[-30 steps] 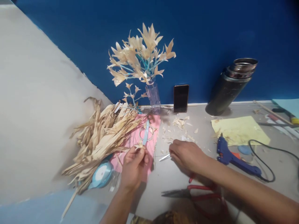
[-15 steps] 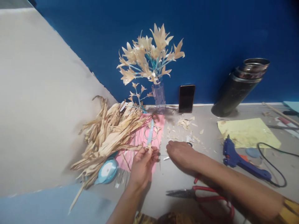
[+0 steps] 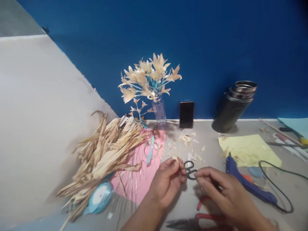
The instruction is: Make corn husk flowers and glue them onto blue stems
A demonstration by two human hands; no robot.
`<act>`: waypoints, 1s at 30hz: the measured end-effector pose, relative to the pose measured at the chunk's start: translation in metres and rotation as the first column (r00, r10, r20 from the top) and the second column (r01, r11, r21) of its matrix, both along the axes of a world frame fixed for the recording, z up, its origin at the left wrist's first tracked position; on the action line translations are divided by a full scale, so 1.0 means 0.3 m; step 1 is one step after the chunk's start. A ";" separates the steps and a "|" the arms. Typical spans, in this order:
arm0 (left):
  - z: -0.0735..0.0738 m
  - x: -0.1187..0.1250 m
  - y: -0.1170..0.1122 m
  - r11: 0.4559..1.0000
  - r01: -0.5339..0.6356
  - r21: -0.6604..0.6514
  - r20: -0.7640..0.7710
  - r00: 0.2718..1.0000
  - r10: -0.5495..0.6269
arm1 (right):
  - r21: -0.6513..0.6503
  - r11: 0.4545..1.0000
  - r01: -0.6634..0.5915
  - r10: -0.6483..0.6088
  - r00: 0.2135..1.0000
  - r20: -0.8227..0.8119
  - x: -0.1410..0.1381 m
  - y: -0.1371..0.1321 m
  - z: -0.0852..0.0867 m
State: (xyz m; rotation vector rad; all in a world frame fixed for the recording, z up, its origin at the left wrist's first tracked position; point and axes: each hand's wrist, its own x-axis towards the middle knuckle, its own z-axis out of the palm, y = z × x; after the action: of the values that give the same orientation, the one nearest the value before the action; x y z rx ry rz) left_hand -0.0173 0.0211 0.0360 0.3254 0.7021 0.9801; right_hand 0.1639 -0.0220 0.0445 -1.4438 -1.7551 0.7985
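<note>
My left hand is closed, pinching a small pale piece of corn husk between thumb and fingers. To its right, my right hand has its fingertips closed on one loop of a small pair of black-handled scissors. The scissors lie between my two hands, and their blades are hidden by my left fingers. Below my right hand, partly covered by it, lie large red-handled scissors. Pink paper with thin wires and a light blue ribbon strip spreads to the left of my left hand.
Dried corn husks and a blue ribbon roll lie left. Behind stand husk flowers in a clear bottle, a phone and a dark flask. A blue glue gun and yellow paper are right.
My right hand has picked up the small scissors and brought them beside my left hand. My left hand has moved right, off the pink paper, still pinching the husk piece. The view has tilted up.
</note>
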 end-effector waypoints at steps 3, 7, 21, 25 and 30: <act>-0.002 0.051 0.004 0.999 0.046 0.008 0.043 0.998 -0.047 | 0.056 0.996 0.065 -0.063 0.997 -0.051 -0.004 0.001 0.006; -0.015 0.076 -0.002 0.998 0.066 -0.005 0.063 0.996 -0.065 | 0.041 0.993 0.113 -0.110 0.992 -0.062 -0.002 0.010 0.017; -0.026 0.082 -0.014 0.997 0.068 -0.029 0.013 0.998 -0.068 | 0.014 0.995 0.100 -0.100 0.994 -0.036 -0.017 0.007 -0.014; -0.022 0.085 -0.018 0.998 0.060 -0.005 0.006 0.998 -0.060 | 0.009 0.996 0.086 -0.086 0.996 0.009 -0.018 0.004 -0.021; -0.018 0.088 -0.016 0.998 0.057 0.019 -0.002 0.998 -0.057 | 0.031 0.997 0.064 -0.066 0.995 0.078 -0.013 -0.009 -0.022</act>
State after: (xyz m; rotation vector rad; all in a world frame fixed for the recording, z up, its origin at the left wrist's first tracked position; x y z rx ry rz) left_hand 0.0091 0.0162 0.0306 0.3613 0.6813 0.9329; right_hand 0.1600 -0.0247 0.0380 -1.5246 -1.7612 0.6884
